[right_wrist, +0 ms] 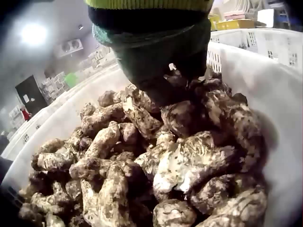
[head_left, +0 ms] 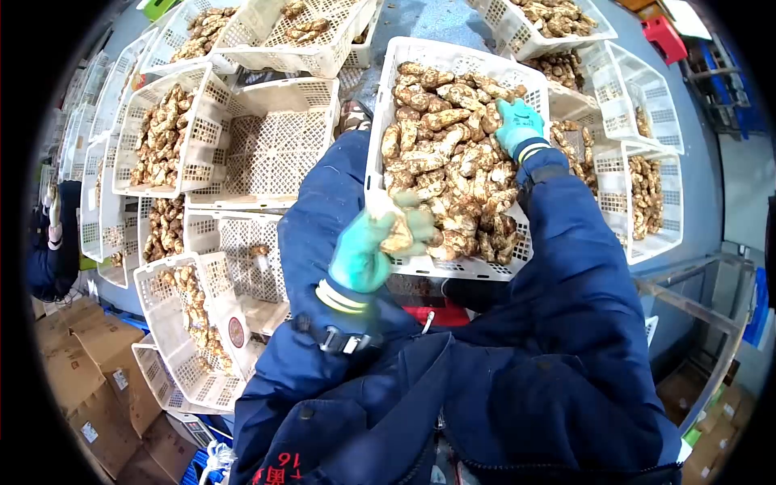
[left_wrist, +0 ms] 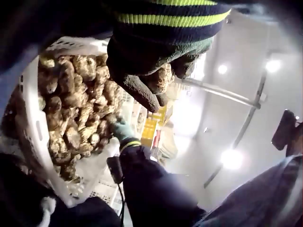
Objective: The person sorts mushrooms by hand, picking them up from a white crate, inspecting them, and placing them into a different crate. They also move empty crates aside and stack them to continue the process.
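Note:
A white perforated crate (head_left: 537, 85) heaped with knobbly brown-and-cream roots (head_left: 453, 153) stands before the person. The gloved left hand (head_left: 368, 250) is raised at the crate's near left corner, its fingers curled round one pale root (head_left: 398, 233); the left wrist view shows this hand (left_wrist: 151, 71) gripping a root (left_wrist: 163, 79). At the crate's right side, the gloved right hand (head_left: 519, 128) rests on the heap with fingers pointing down. In the right wrist view the right hand (right_wrist: 161, 66) touches the roots (right_wrist: 189, 161), its fingertips partly hidden among them.
Crates of similar roots stand at the left (head_left: 162, 137) and right (head_left: 647, 194). One crate (head_left: 271, 153) at the left shows its bare bottom. Cardboard boxes (head_left: 105, 372) lie at lower left, a metal-framed stand (head_left: 695, 307) at lower right. Another person's arm (head_left: 56, 234) shows at far left.

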Action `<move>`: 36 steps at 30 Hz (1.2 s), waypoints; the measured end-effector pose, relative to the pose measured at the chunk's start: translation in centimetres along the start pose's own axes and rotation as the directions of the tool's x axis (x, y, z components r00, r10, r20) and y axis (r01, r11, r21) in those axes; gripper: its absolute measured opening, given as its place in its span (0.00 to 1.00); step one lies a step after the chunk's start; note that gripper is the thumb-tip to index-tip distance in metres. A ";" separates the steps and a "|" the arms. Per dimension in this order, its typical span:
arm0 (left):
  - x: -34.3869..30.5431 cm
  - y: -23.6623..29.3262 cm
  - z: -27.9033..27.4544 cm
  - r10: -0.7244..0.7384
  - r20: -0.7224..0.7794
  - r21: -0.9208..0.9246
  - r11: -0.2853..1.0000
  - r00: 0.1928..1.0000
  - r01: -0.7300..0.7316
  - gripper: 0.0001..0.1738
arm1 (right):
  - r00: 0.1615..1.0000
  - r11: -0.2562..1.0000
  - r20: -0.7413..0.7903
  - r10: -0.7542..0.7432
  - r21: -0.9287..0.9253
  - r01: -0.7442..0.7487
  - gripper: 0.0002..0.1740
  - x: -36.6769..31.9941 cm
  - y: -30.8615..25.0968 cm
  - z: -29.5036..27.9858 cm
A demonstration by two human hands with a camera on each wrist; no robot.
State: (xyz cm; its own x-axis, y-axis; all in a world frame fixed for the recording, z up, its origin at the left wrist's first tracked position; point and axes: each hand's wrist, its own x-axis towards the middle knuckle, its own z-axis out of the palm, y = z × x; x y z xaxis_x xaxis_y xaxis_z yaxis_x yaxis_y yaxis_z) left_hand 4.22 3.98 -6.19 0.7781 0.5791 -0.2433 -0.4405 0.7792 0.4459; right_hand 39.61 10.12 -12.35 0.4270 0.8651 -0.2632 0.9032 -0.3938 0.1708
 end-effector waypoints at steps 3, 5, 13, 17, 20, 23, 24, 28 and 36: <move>-3.5 5.2 -2.7 0.316 -0.038 -0.079 0.945 0.948 -0.318 0.29 | 0.999 0.999 0.022 -0.036 0.040 0.035 0.25 -1.3 0.9 -1.4; -7.8 11.3 -6.9 0.695 -0.120 0.291 0.707 0.709 -0.644 0.36 | 0.991 0.989 -0.061 -0.119 0.079 0.124 0.28 -2.5 1.5 -0.4; -22.9 14.6 -14.9 0.598 -0.395 -0.063 0.740 0.697 -0.670 0.41 | 0.903 0.416 -0.312 -0.294 0.809 0.415 0.30 -13.8 -2.0 -2.7; -9.8 6.6 -0.8 0.340 0.029 0.406 0.856 0.940 -0.322 0.36 | 0.813 0.299 -0.385 -0.437 0.790 0.535 0.28 -18.5 -5.0 -9.0; -3.4 1.9 4.5 0.245 -0.087 0.463 0.868 0.966 -0.179 0.34 | 0.696 0.276 -0.454 -0.556 0.690 0.670 0.32 -19.8 -6.1 -10.2; -1.0 0.5 3.7 0.073 0.009 0.569 0.820 0.997 -0.065 0.30 | 0.696 0.238 -0.493 -0.522 0.699 0.674 0.42 -20.9 -7.2 -11.0; -1.4 0.4 4.3 0.085 0.056 0.431 0.897 0.995 -0.101 0.34 | 0.796 0.142 -0.284 -0.535 0.898 0.416 0.41 -21.9 -6.6 -12.5; -1.0 0.4 2.1 0.033 0.132 0.170 0.984 0.991 -0.055 0.41 | 0.889 -0.296 -0.347 -0.298 0.919 0.260 0.37 -20.1 -3.4 -9.2; -0.9 0.5 0.9 0.206 0.141 0.397 0.884 0.968 -0.246 0.38 | 0.979 -0.029 -0.199 -0.037 0.980 0.198 0.22 -18.3 3.3 -4.9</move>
State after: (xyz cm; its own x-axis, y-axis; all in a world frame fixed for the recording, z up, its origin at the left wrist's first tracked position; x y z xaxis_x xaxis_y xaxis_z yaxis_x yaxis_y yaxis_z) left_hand 3.70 3.66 -4.99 0.7260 0.6873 -0.0218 -0.4030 0.4509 0.7964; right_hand 34.57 -5.50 -2.26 0.3761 0.9236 -0.0751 0.1014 -0.1215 -0.9874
